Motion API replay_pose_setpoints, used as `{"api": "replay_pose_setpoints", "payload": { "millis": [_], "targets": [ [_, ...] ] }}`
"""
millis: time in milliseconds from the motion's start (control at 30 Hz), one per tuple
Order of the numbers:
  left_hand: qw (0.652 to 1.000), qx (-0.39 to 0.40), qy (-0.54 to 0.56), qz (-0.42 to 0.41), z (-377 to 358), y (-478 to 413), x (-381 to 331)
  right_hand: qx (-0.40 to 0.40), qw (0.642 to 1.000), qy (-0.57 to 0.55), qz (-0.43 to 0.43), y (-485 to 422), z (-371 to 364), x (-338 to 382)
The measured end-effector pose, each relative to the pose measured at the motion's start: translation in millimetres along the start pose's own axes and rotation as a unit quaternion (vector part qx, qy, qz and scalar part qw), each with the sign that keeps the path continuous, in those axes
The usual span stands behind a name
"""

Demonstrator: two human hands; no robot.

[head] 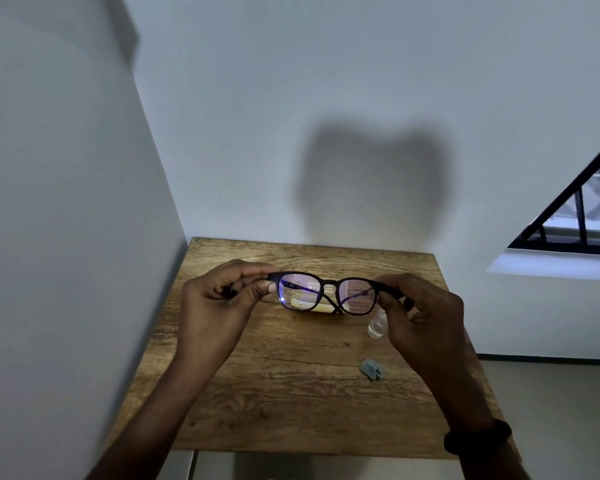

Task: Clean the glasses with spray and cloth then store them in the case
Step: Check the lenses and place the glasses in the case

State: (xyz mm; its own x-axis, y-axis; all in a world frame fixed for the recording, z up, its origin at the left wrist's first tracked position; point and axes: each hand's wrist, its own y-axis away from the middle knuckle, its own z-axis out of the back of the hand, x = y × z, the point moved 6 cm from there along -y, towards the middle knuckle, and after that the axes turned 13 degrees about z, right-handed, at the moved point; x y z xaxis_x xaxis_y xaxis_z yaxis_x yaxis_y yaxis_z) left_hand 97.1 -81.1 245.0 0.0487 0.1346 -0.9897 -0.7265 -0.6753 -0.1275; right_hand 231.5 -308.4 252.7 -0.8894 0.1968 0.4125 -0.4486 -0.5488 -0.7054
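Black-framed glasses (328,284) are held up above the wooden table (291,393), lenses facing me, arms folded behind. My left hand (219,306) pinches the frame's left corner. My right hand (420,313) pinches the right corner. A small clear spray bottle (376,328) stands on the table, partly hidden behind my right hand. A crumpled grey-blue cloth (372,368) lies on the table in front of the bottle. A pale yellowish object (321,309), possibly the case, shows through and under the lenses; most of it is hidden.
The table stands in a corner, with a white wall (66,237) close on the left and another behind. A window with black bars (579,216) is at the right. Pale floor (551,410) lies right of the table.
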Motion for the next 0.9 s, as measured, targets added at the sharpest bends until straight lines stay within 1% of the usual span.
{"api": "replay_pose_setpoints", "payload": {
  "millis": [133, 267, 400, 500, 567, 667, 767, 900],
  "targets": [
    [0.996, 0.012, 0.071, 0.05, -2.5, -3.1, 1.8, 0.003, 1.0, -0.012, 0.007, -0.4, -0.4, 0.9],
    [0.992, 0.019, 0.11, 0.066, -3.0, -3.6, 4.2, 0.016, 1.0, -0.008, 0.014, 1.1, -0.4, 2.2],
    [0.992, 0.018, 0.106, 0.06, -1.9, -2.5, 1.6, 0.008, 1.0, -0.014, 0.01, 1.5, 4.3, 4.4],
    [0.993, 0.018, 0.101, 0.06, -1.3, -2.4, -0.1, 0.028, 0.999, -0.011, 0.022, 2.3, 3.5, 6.8],
    [0.994, 0.021, 0.093, 0.058, -2.8, -2.3, -0.2, 0.034, 0.999, 0.0, 0.011, 4.2, 2.4, 5.0],
    [0.994, 0.024, 0.089, 0.055, -5.6, -1.9, -0.8, 0.021, 0.999, -0.004, -0.027, 6.3, 1.8, 1.7],
    [0.996, 0.029, 0.07, 0.044, -6.7, -1.2, -1.2, -0.004, 0.999, -0.009, -0.039, 7.0, 2.5, 3.3],
    [0.997, 0.022, 0.065, 0.035, -4.9, -0.9, -2.0, -0.03, 0.996, -0.064, -0.055, 9.4, 1.6, 5.7]
  ]
}}
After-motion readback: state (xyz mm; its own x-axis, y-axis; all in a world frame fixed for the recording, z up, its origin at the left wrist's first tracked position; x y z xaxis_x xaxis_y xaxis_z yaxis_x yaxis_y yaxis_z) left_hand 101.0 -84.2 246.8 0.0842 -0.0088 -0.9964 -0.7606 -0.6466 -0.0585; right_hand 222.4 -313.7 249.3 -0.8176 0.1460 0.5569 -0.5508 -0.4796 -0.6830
